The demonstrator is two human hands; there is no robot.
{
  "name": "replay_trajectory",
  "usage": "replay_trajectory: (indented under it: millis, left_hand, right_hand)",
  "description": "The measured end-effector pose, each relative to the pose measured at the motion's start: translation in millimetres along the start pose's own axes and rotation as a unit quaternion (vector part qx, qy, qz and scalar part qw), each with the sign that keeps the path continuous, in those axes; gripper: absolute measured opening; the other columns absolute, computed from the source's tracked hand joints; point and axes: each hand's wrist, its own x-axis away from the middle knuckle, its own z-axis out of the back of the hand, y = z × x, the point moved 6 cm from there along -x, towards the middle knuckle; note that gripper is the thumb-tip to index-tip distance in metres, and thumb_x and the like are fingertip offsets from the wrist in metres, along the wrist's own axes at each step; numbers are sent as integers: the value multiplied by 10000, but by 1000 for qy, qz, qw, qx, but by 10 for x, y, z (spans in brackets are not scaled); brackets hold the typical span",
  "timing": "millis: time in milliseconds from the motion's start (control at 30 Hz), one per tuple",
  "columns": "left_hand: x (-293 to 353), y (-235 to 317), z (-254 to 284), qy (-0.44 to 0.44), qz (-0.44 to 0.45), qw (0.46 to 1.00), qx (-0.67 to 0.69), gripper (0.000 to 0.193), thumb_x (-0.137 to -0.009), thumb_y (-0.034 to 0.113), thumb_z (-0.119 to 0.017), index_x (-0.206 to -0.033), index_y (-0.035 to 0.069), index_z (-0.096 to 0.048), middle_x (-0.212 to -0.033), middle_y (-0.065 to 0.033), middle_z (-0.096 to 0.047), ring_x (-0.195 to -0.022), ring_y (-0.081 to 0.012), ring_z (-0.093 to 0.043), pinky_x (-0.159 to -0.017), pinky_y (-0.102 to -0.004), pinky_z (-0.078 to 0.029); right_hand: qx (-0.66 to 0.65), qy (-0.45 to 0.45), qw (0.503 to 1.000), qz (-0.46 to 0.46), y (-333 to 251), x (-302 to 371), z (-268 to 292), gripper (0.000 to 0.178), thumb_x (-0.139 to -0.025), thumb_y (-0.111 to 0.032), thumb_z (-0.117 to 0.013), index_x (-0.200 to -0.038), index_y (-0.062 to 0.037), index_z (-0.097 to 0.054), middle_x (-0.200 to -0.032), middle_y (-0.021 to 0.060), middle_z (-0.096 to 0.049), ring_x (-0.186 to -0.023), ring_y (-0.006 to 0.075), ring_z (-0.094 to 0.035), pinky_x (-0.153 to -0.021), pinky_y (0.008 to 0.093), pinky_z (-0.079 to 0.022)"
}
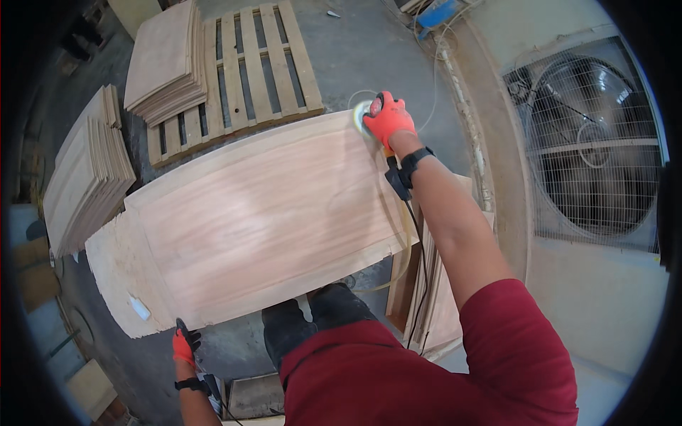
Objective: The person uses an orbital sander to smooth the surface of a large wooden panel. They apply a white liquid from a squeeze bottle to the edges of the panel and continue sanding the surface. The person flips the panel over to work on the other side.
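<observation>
A broad, pale wood panel (263, 220) lies in front of me, its edges ragged in places. My right hand (392, 121), in a red glove, is closed around a round handheld sander (361, 119) at the panel's far right corner. The sander's disc sits at the edge there, and a hose runs back under my wrist. At the near left edge is my left hand (185, 343), in a red and black glove, fingers apart, a fingertip overlapping the panel's border. A small white bottle (140, 308) rests on the panel's left end.
Stacks of thin wood sheets (162, 60) stand on and beside a slatted pallet (259, 60) at the far left. More boards (444, 298) lean by my right side. A large caged fan (593, 138) is set in the right wall. A yellowish hose (398, 273) hangs by the panel.
</observation>
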Motion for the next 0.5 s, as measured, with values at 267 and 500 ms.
replay_trajectory:
  millis: [267,500]
  left_hand:
    - [49,-20,-73,32,-11,999,31,830,-965,727,-413,-1518,108,-384,-1277,-171,-625,-1011,-303,-678,-816,-438,-539]
    - [98,-27,-60,45,9,999,-9,934,-914,820,-363,-1511,102,-397,-1351,-186,-593,-1131,-341,-632,-934,-490,-492]
  right_hand:
    - [18,-29,999,27,134,247,-60,695,-813,-414,-722,-1403,-183,-437,-1374,225,-466,-1158,417,-611,-978,468,-521]
    - [11,-14,999,28,236,177,-77,713,-812,-417,-736,-1411,-180,-428,-1352,243,-483,-1153,450,-598,-975,474,-515]
